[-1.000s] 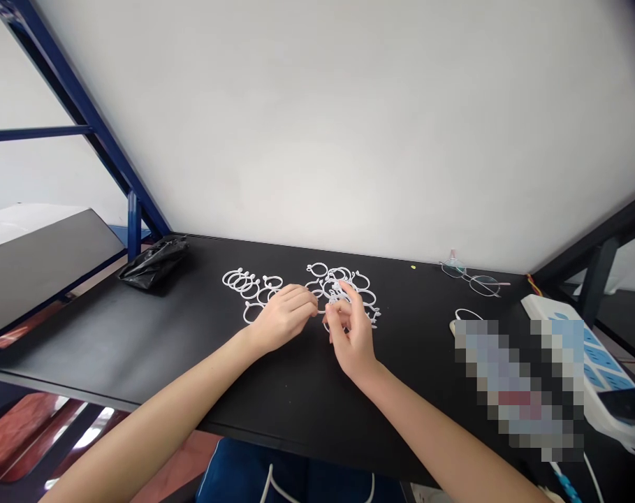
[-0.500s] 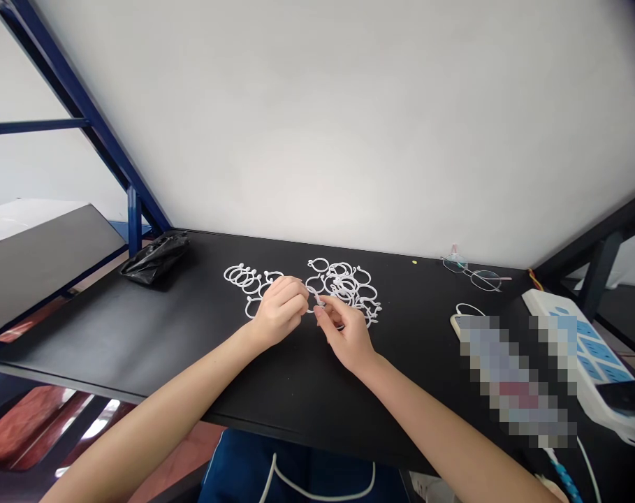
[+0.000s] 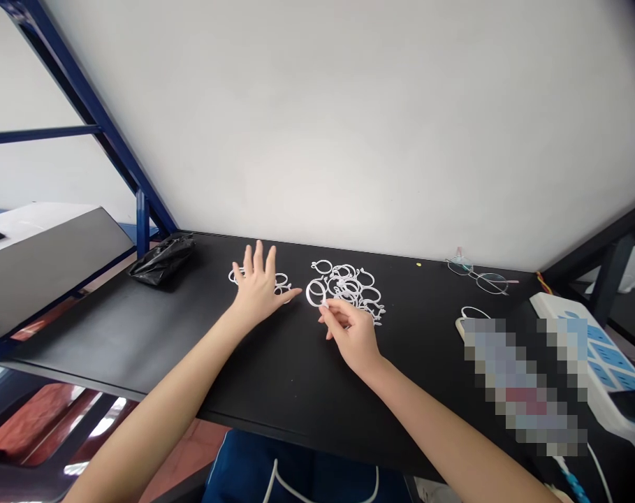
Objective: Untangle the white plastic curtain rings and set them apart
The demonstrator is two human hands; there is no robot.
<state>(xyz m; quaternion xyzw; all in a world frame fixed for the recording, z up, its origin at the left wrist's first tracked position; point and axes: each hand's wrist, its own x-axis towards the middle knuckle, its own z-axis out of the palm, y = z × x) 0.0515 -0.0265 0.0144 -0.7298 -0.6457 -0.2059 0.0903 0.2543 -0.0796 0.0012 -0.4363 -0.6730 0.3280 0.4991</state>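
Between the thumb and fingers of my right hand [image 3: 351, 332] is a white plastic ring [image 3: 316, 293], pinched at its lower right edge by a small tab. My left hand [image 3: 257, 283] is spread palm down, fingers stretched apart, over a group of similar white rings [image 3: 280, 279] and hides most of them. I cannot tell whether it touches them. A tangled pile of white rings [image 3: 355, 283] lies just behind my right hand, whose fingers cover its near edge.
A crumpled black plastic bag [image 3: 163, 260] lies at the desk's back left. Eyeglasses [image 3: 477, 276] rest near the wall at right. A blurred-out phone [image 3: 521, 391] with a cable and a white power strip [image 3: 594, 356] sit farther right on the black desk [image 3: 275, 377].
My left hand has opened, spread its fingers and moved left and away from my right hand, over the left group of rings. My right hand stays nearly in place, with the ring now plainly visible.
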